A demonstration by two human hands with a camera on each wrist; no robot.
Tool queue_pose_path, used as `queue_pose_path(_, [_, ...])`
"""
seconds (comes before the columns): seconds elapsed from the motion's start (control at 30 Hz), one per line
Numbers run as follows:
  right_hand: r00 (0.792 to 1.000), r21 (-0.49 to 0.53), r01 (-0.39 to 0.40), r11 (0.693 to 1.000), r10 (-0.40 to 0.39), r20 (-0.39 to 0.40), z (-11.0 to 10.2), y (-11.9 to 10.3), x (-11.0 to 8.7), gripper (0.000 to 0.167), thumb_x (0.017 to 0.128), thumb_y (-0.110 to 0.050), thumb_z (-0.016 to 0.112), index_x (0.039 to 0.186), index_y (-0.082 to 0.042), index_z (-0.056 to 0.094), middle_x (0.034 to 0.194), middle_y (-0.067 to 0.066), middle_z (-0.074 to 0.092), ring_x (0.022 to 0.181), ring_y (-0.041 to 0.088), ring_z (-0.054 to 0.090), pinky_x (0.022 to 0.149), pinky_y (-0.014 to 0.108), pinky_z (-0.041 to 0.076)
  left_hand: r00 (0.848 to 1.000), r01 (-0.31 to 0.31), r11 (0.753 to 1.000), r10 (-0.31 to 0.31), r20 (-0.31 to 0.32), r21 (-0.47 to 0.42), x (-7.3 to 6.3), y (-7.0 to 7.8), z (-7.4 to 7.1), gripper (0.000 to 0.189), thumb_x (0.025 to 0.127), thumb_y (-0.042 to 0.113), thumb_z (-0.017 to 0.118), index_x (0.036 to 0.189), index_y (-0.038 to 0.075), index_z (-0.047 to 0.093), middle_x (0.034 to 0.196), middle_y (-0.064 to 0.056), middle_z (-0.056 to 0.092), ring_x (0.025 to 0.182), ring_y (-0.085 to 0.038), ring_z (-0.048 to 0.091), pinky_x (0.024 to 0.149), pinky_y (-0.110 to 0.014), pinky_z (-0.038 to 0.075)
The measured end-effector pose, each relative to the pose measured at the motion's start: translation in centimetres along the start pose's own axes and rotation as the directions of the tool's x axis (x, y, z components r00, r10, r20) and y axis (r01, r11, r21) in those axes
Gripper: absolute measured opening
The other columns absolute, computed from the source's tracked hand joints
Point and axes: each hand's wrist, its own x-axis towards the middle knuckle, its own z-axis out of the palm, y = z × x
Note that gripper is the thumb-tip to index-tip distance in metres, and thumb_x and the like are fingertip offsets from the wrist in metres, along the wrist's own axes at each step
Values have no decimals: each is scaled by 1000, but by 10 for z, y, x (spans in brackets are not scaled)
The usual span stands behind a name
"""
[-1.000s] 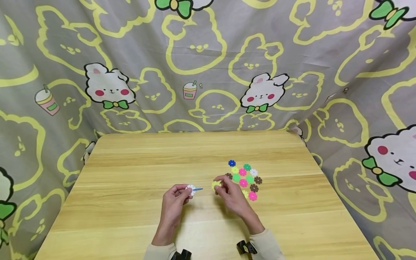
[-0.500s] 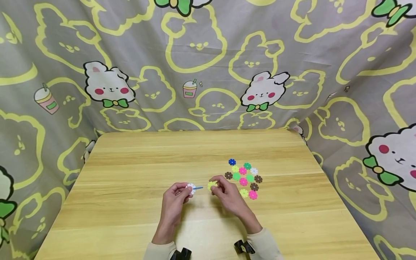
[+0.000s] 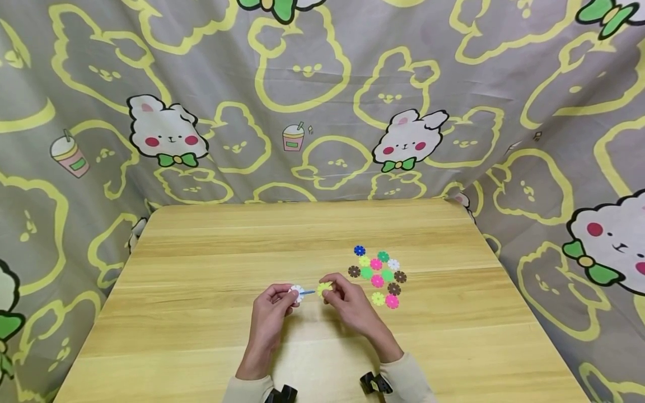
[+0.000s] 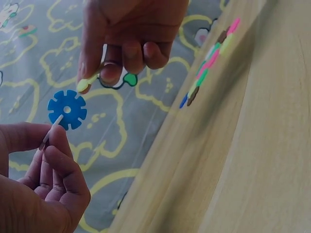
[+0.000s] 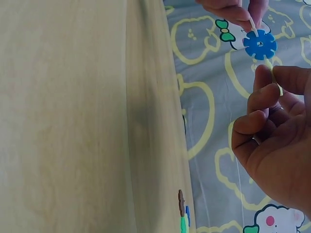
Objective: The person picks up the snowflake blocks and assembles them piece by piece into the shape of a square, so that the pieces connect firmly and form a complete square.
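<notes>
While pieces (image 3: 377, 281) lie nearby, the right hand (image 3: 351, 302) pinches a disc (image 3: 323, 289).

A wooden table (image 3: 282, 240) stands; grey rabbit-print cloth (image 3: 322, 120) hangs behind.

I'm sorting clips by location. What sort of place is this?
Probably an indoor nook screened off for tabletop play or craft, though the wider room can't be seen. A cartoon-print curtain hangs on three sides of a wooden table, where colourful notched discs lie.

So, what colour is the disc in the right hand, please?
The disc is yellow, clearest in the head view.
</notes>
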Motion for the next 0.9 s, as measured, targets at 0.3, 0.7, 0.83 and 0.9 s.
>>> queue_pose_path(0.3, [1000, -2, -18, 1000, 18, 18, 1, 1, 1, 22, 96, -18, 59, 117, -22, 61, 79, 0, 62, 63, 15, 52, 59, 21, 43, 999, 35, 999, -35, -1, 14, 2, -2, 2, 22, 86, 4, 69, 104, -5, 63, 79, 0, 65, 66, -10, 63, 60, -22, 50])
queue_pose_path(0.7, [1000, 16, -9, 1000, 8, 30, 2, 2, 2, 24, 97, -24, 58, 120, -18, 62, 82, 20, 62, 61, 16, 52, 57, 20, 42, 999, 36, 999, -36, 4, 11, 3, -4, 3, 22, 86, 4, 70, 104, -6, 63, 80, -1, 64, 67, -10, 64, 61, -21, 51])
queue_pose_path(0.83, [999, 31, -32, 999, 31, 32, 3, 2, 2, 30, 97, -25, 59, 125, -15, 62, 83, 21, 63, 68, 35, 56, 57, 19, 42, 999, 37, 999, -37, 4, 13, 3, -3, 3, 23, 86, 5, 70, 105, -6, 63, 80, -1, 64, 67, -10, 63, 61, -22, 52])
queue_pose_path(0.9, [999, 31, -43, 999, 42, 32, 3, 2, 2, 32, 96, -24, 59, 127, -15, 62, 83, 20, 64, 72, 40, 57, 57, 18, 42, 999, 40, 999, -40, 2, 10, 3, -4, 2, 23, 86, 5, 70, 104, -7, 63, 80, -1, 64, 67, -10, 63, 61, -22, 52])
